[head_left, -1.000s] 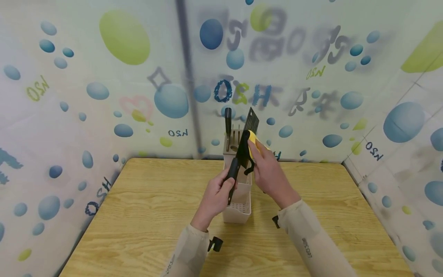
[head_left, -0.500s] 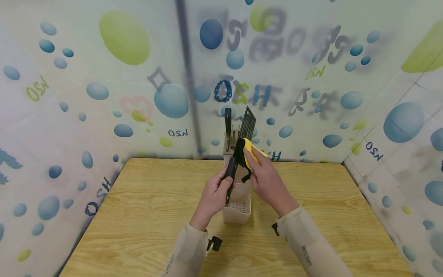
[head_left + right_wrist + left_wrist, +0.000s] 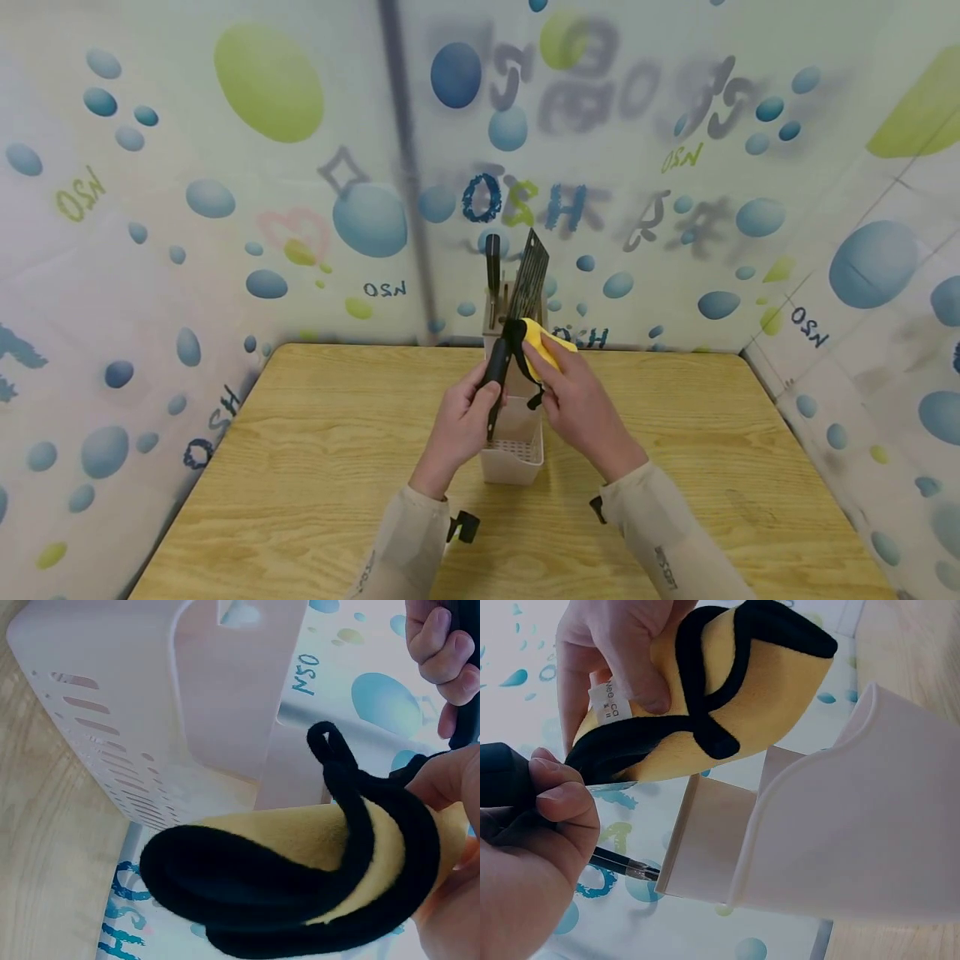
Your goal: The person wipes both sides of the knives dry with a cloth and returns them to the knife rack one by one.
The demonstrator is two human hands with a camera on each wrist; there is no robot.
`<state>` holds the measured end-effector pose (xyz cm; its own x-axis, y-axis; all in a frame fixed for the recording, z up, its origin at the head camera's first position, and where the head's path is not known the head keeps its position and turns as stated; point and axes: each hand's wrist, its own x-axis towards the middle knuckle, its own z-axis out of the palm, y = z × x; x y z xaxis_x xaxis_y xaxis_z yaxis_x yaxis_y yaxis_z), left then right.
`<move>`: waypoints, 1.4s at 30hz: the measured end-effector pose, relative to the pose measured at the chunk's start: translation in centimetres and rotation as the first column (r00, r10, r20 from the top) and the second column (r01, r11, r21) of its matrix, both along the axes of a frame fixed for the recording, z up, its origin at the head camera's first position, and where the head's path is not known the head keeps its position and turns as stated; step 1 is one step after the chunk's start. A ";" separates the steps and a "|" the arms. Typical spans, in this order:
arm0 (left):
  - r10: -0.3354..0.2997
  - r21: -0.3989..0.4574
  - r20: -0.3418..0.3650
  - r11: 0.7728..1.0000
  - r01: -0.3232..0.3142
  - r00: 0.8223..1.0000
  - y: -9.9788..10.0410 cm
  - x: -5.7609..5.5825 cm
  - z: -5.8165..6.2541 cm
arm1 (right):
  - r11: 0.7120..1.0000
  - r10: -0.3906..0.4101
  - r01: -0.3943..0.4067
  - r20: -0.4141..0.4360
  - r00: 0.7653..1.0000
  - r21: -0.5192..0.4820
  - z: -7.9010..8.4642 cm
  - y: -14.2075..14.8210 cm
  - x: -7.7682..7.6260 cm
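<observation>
My left hand [image 3: 460, 423] grips the black riveted handle of a cleaver [image 3: 531, 279], its broad, dark, striped blade pointing up and away. A hole shows in one corner of the blade. In my right hand [image 3: 587, 408] is a yellow plush thing with black trim [image 3: 780, 690]; a white tag [image 3: 610, 703] hangs from it. In the head view its black edge lies against the blade just above the handle. Behind and below both hands stands a pale pink knife holder [image 3: 513, 475], partly hidden by them. The left wrist view shows only a thin sliver of blade.
Another black-handled utensil [image 3: 492, 260] stands upright in the holder's rear part, beside several narrow upright pieces. The holder's lower front basket has a perforated base. Wooden tabletop [image 3: 337, 467] surrounds it, and patterned walls [image 3: 300, 192] enclose the back and sides.
My right hand has drawn the plush thing down along the blade toward the handle, uncovering more of the blade. The cleaver has tilted slightly left; my left hand keeps its grip.
</observation>
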<state>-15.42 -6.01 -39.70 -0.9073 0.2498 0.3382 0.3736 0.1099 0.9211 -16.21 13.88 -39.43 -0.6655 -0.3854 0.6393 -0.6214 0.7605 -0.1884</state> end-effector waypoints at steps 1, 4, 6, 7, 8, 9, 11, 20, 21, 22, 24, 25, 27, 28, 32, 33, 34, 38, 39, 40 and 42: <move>-0.003 0.001 0.001 1.000 0.003 1.000 0.0 0.0 0.0 | 1.000 -0.002 0.002 -0.002 1.000 0.000 -0.1 0.0 0.1; -0.012 -0.010 -0.003 1.000 0.012 1.000 0.1 0.0 0.1 | 1.000 -0.004 0.003 -0.007 1.000 -0.008 -0.3 0.2 0.2; -0.023 -0.013 -0.003 1.000 0.023 1.000 0.1 0.1 0.2 | 1.000 -0.001 0.001 -0.015 1.000 -0.018 -0.4 0.3 0.2; -0.028 -0.015 -0.002 1.000 0.028 1.000 0.2 0.1 0.3 | 1.000 0.000 -0.001 -0.023 1.000 -0.022 -0.3 0.4 0.2; -0.033 -0.016 0.001 0.999 0.033 0.999 0.2 0.2 0.3 | 1.000 0.002 -0.003 -0.034 0.999 -0.025 -0.3 0.5 0.2; -0.037 -0.015 0.005 0.999 0.037 0.999 0.3 0.2 0.3 | 1.000 0.006 -0.008 -0.045 0.999 -0.030 -0.2 0.5 0.1; -0.044 -0.016 0.012 0.999 0.044 0.999 0.4 0.2 0.2 | 0.999 0.019 -0.022 -0.068 0.997 -0.035 0.1 0.6 0.0; -0.037 -0.037 -0.006 0.999 0.036 0.999 0.5 0.3 0.2 | 0.999 0.034 -0.035 -0.097 0.995 -0.014 1.7 0.8 -0.1; -0.036 -0.039 -0.005 0.999 0.036 0.999 0.5 0.3 0.3 | 0.999 0.035 -0.036 -0.096 0.995 -0.011 1.9 0.8 -0.1; -0.036 -0.041 -0.005 0.999 0.035 0.999 0.5 0.3 0.3 | 0.999 0.037 -0.038 -0.095 0.995 -0.010 2.0 0.8 -0.1; -0.036 -0.046 -0.007 0.998 0.036 0.999 0.5 0.3 0.3 | 0.999 0.040 -0.041 -0.097 0.994 -0.007 2.1 0.8 0.0; -0.037 -0.049 -0.008 0.998 0.037 0.999 0.5 0.3 0.3 | 0.999 0.042 -0.043 -0.099 0.994 -0.006 2.1 0.8 0.0; -0.037 -0.053 -0.011 0.998 0.036 0.999 0.5 0.3 0.3 | 0.999 0.049 -0.050 -0.107 0.993 -0.004 2.3 0.8 0.1; -0.039 -0.052 -0.011 0.998 0.038 0.999 0.5 0.3 0.3 | 0.999 0.052 -0.052 -0.114 0.992 -0.001 2.3 0.8 0.1; -0.040 -0.047 -0.009 0.998 0.040 0.999 0.5 0.3 0.3 | 0.998 0.059 -0.057 -0.140 0.988 0.017 2.5 0.8 0.2; -0.040 -0.046 -0.009 0.998 0.039 0.999 0.5 0.3 0.3 | 0.998 0.060 -0.057 -0.144 0.988 0.022 2.5 0.8 0.2; -0.038 -0.046 -0.010 0.998 0.038 0.999 0.5 0.2 0.3 | 0.998 0.060 -0.056 -0.148 0.987 0.029 2.6 0.7 0.3; -0.026 -0.054 -0.016 0.998 0.025 1.000 0.5 0.3 0.3 | 0.997 0.064 -0.055 -0.157 0.986 0.063 2.9 0.6 0.5; -0.023 -0.057 -0.018 0.998 0.022 1.000 0.5 0.3 0.3 | 0.996 0.066 -0.055 -0.159 0.985 0.072 3.0 0.6 0.6; -0.022 -0.059 -0.020 0.998 0.021 1.000 0.5 0.3 0.3 | 0.995 0.066 -0.054 -0.161 0.985 0.080 3.0 0.6 0.7; -0.022 -0.062 -0.022 0.998 0.020 1.000 0.5 0.3 0.3 | 0.994 0.070 -0.055 -0.167 0.983 0.094 3.1 0.5 0.8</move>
